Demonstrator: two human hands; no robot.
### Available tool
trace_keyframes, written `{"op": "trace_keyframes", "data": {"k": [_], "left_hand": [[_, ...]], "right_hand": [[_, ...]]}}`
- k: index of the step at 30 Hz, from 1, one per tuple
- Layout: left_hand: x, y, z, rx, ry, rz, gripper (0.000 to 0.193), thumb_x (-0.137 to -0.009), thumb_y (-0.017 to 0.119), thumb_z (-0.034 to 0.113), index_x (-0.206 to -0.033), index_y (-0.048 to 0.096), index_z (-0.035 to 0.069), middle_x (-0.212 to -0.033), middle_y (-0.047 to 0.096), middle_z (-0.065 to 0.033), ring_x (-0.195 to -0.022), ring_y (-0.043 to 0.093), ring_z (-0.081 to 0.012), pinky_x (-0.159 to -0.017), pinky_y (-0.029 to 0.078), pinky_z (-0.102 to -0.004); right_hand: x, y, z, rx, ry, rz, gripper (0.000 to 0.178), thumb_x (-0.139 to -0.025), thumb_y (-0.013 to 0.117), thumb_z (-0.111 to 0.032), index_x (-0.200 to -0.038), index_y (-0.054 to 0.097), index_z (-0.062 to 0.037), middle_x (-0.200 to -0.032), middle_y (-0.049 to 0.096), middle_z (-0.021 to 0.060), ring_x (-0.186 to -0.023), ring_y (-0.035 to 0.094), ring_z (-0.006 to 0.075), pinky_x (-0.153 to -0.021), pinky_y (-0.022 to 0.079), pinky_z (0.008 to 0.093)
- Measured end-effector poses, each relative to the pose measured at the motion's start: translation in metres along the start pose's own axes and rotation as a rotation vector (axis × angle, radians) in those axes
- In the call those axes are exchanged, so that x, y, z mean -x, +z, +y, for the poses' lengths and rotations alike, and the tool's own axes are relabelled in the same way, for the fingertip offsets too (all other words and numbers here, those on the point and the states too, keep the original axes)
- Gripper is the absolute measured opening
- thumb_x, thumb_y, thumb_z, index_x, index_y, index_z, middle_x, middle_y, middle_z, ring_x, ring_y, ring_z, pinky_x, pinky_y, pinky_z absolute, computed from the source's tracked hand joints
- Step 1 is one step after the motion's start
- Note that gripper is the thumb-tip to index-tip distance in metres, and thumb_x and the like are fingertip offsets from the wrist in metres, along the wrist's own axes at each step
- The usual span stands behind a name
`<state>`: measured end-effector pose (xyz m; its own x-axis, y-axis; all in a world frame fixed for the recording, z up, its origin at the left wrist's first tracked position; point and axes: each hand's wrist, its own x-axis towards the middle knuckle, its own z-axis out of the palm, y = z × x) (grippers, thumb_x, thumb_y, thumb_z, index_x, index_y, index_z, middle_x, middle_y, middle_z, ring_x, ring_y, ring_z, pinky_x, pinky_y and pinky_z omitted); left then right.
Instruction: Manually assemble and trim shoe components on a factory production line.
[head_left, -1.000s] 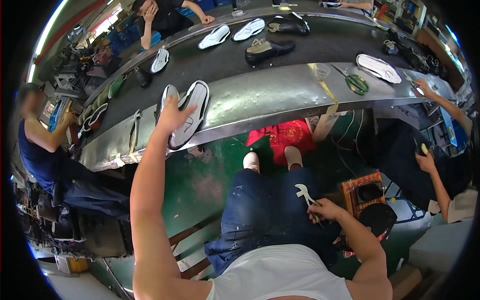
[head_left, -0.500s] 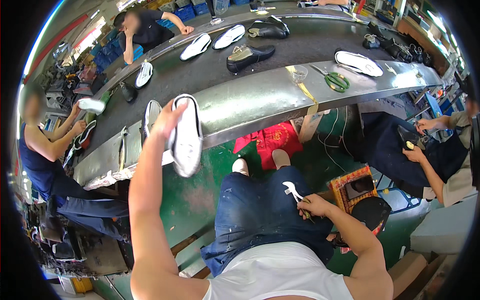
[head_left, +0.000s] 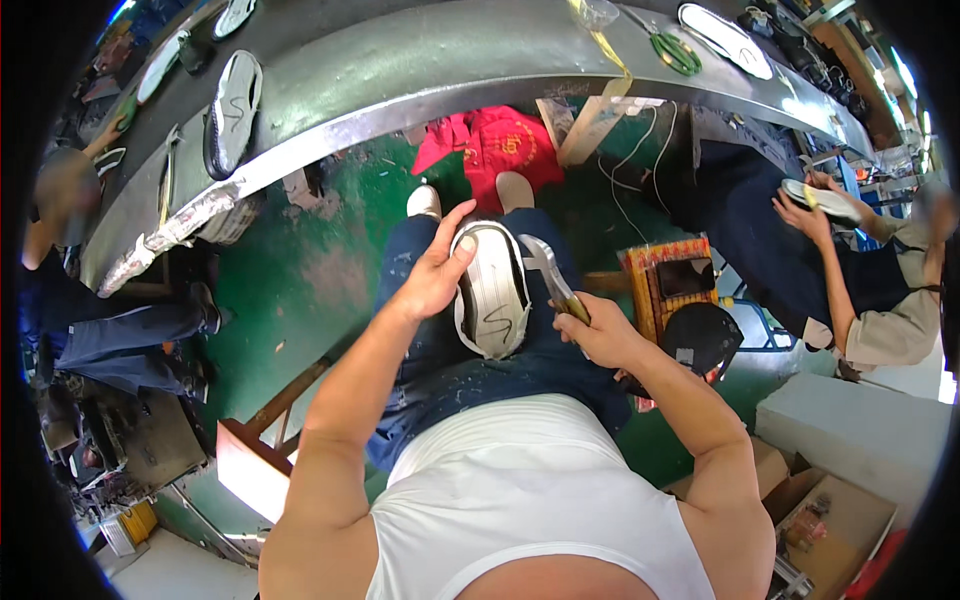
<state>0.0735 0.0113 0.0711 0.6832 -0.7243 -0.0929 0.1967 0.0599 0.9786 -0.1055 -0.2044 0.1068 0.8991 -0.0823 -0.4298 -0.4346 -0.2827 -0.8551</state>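
Over my lap, my left hand (head_left: 432, 280) grips a shoe (head_left: 492, 305) by its side near the far end, thumb lying on the sole. The shoe has its pale sole turned up, marked with a dark squiggle; its upper is mostly hidden beneath. Fingers of my right hand (head_left: 598, 332) wrap round the handles of a pair of lasting pincers (head_left: 543, 262). The curved metal head of the pincers is at the shoe's right edge; whether the jaws bite on it I cannot tell.
A dark metal-edged bench (head_left: 400, 95) spans the far side, bearing another sole-up shoe (head_left: 235, 115) and green-handled scissors (head_left: 673, 52). Red cloth (head_left: 510, 150) lies beneath it. On the right are an orange patterned tray (head_left: 645, 300) and a co-worker's hand (head_left: 800, 215) holding a shoe.
My left hand has brought the shoe from the bench edge back over my lap. The pincers have come up beside it in my right hand. The view has tilted down.
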Motion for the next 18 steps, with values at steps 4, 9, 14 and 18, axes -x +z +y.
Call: {"op": "trace_keyframes", "data": {"k": [4, 9, 14, 18], "left_hand": [[0.001, 0.004, 0.000, -0.139, 0.055, -0.079, 0.056, -0.104, 0.047, 0.033, -0.152, 0.026, 0.013, -0.136, 0.049, -0.0089, -0.126, 0.043, -0.0177, -0.109, 0.031, -0.0312], [0.002, 0.006, -0.003, -0.080, -0.002, -0.084, 0.054, -0.104, 0.047, 0.032, -0.150, 0.028, 0.014, -0.132, 0.052, -0.0076, -0.123, 0.045, -0.0168, -0.108, 0.032, -0.0306], [0.002, 0.009, -0.008, -0.142, 0.054, -0.020, 0.048, -0.101, 0.054, 0.028, -0.144, 0.039, 0.012, -0.128, 0.055, -0.0067, -0.120, 0.048, -0.0164, -0.105, 0.036, -0.0305], [0.002, 0.010, -0.008, -0.139, 0.071, 0.025, 0.044, -0.098, 0.059, 0.020, -0.140, 0.045, 0.011, -0.127, 0.055, -0.0061, -0.118, 0.050, -0.0153, -0.103, 0.038, -0.0298]], "right_hand": [[0.011, 0.010, -0.016, -0.104, -0.037, -0.080, 0.020, -0.093, 0.059, -0.016, -0.106, 0.058, 0.0000, -0.076, 0.062, 0.0065, -0.067, 0.058, 0.0134, -0.065, 0.049, 0.0301], [0.008, 0.012, -0.020, 0.010, -0.187, -0.067, 0.019, -0.094, 0.057, -0.013, -0.108, 0.058, -0.0002, -0.077, 0.061, 0.0054, -0.065, 0.055, 0.0128, -0.064, 0.048, 0.0296], [-0.005, 0.008, -0.023, -0.114, -0.158, -0.136, 0.018, -0.094, 0.057, -0.014, -0.105, 0.058, -0.0003, -0.077, 0.061, 0.0058, -0.062, 0.054, 0.0114, -0.060, 0.046, 0.0276], [-0.008, -0.007, -0.050, -0.033, 0.159, -0.205, 0.017, -0.095, 0.057, -0.016, -0.098, 0.059, 0.0005, -0.078, 0.064, 0.0064, -0.064, 0.061, 0.0191, -0.063, 0.049, 0.0339]]}}
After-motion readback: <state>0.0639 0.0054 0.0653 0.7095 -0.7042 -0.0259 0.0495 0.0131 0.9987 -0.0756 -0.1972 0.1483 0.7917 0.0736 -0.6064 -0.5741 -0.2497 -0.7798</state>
